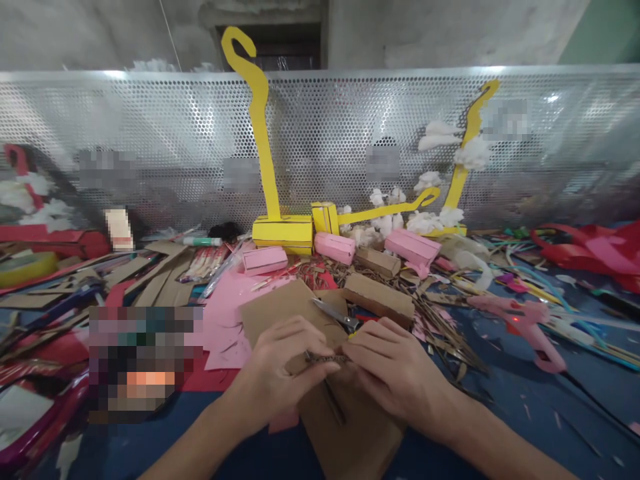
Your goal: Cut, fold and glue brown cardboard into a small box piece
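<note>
My left hand (285,363) and my right hand (400,373) meet in front of me, fingers closed in a pinch. Between the fingertips is a small brown cardboard piece (327,358), partly hidden by them. Below it lies a larger cardboard sheet (355,433), with a thin dark strip across it. Just beyond my hands, the scissors (335,315) rest on the cardboard, blades pointing left and handles partly covered by my right hand. A brown cardboard box shape (379,300) sits behind my right hand. Another cardboard sheet (280,310) lies behind my left hand.
A pink glue gun (525,323) with its red light on lies to the right, its cord trailing. Pink paper (225,327) spreads at left. Yellow hooked shapes (265,147) stand behind pink blocks (265,260), before a perforated metal panel (325,120). Scraps and sticks cover both sides.
</note>
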`<action>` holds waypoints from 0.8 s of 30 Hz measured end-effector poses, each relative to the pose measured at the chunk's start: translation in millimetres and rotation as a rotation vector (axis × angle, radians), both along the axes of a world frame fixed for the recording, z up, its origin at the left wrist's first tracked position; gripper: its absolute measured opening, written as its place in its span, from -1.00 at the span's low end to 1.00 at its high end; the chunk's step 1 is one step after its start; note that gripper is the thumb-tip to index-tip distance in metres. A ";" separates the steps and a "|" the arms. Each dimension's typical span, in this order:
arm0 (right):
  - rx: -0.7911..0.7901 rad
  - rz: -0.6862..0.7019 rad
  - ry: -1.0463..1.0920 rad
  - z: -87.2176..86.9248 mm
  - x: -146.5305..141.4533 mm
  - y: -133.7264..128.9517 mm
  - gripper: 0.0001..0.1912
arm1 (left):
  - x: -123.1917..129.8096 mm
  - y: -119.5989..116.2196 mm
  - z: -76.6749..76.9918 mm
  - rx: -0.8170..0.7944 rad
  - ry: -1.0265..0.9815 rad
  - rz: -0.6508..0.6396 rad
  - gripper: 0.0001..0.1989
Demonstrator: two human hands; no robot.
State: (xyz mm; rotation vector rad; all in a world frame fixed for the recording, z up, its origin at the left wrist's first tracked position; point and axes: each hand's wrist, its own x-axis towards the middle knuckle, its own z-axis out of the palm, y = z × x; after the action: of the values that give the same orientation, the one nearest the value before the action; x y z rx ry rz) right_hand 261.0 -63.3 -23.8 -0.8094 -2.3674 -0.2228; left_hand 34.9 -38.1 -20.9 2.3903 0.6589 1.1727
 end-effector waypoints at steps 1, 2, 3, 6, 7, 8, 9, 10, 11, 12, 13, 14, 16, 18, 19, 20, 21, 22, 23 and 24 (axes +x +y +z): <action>-0.017 -0.003 0.000 0.9 -0.3 -0.3 -0.86 | -0.4 0.4 -0.9 -0.008 -0.005 -0.017 -0.92; -0.031 -0.006 -0.009 1.2 -0.7 -0.6 -0.86 | -0.4 0.5 -2.0 -0.015 -0.006 -0.034 -0.91; -0.038 -0.005 -0.024 0.9 -1.0 -0.8 -0.86 | 0.0 0.4 -3.0 -0.017 0.003 -0.052 -0.89; -0.010 0.021 -0.057 -2.9 -1.7 -1.2 -0.83 | 1.7 -0.7 -4.8 0.006 0.035 -0.116 -0.86; 0.007 0.032 -0.057 -4.5 -1.8 -1.4 -0.81 | 1.8 -1.2 -4.9 0.009 0.038 -0.135 -0.87; 0.018 0.040 -0.054 -5.9 -1.9 -1.6 -0.80 | 1.4 -1.7 -4.7 0.003 0.037 -0.152 -0.87; 0.026 0.047 -0.049 -7.2 -2.1 -1.9 -0.79 | 0.8 -2.1 -4.3 -0.010 0.035 -0.166 -0.88; 0.026 0.053 -0.046 -8.1 -2.3 -2.3 -0.79 | 0.0 -2.5 -3.9 -0.031 0.036 -0.177 -0.89; 0.026 0.059 -0.043 -8.7 -2.5 -2.6 -0.78 | -0.9 -2.9 -3.5 -0.054 0.042 -0.185 -0.89; 0.029 0.063 -0.036 -9.1 -2.7 -3.0 -0.78 | -1.5 -3.2 -3.2 -0.079 0.048 -0.187 -0.89; 0.028 0.064 -0.032 -9.2 -3.0 -3.3 -0.78 | -1.9 -3.4 -3.0 -0.100 0.052 -0.181 -0.89; 0.026 0.063 -0.027 -9.0 -3.1 -3.4 -0.78 | -2.0 -3.5 -3.0 -0.115 0.052 -0.168 -0.88; 0.016 0.055 -0.025 -8.3 -3.1 -3.1 -0.77 | -1.3 -3.2 -3.0 -0.120 0.044 -0.127 -0.91; -0.009 0.044 -0.036 -7.1 -2.4 -2.1 -0.75 | -0.4 -2.5 -2.7 -0.093 0.032 -0.108 -0.96; -0.028 0.037 -0.044 -6.5 -1.7 -1.4 -0.75 | -0.3 -2.2 -2.3 -0.076 0.026 -0.109 -0.99; -0.051 0.026 -0.052 -5.9 -0.7 -0.7 -0.76 | -0.5 -2.0 -1.5 -0.066 0.022 -0.110 -0.98; -0.076 0.015 -0.060 -5.3 0.5 0.0 -0.79 | -1.0 -1.8 -0.6 -0.061 0.015 -0.106 -0.97; -0.099 0.004 -0.067 -4.9 1.9 0.6 -0.81 | -1.7 -1.8 0.6 -0.060 0.006 -0.098 -0.96; -0.116 -0.003 -0.077 -4.7 3.3 1.0 -0.83 | -2.6 -2.0 1.9 -0.060 -0.003 -0.084 -0.95; -0.122 -0.005 -0.084 -4.8 4.6 1.2 -0.83 | -3.4 -2.3 3.2 -0.065 -0.013 -0.073 -0.94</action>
State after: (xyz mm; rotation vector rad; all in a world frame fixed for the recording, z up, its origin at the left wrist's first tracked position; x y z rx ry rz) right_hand 265.5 -62.1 -28.6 -0.8784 -2.4779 -0.1172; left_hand 31.5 -40.4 -17.7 2.3299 0.5918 1.1191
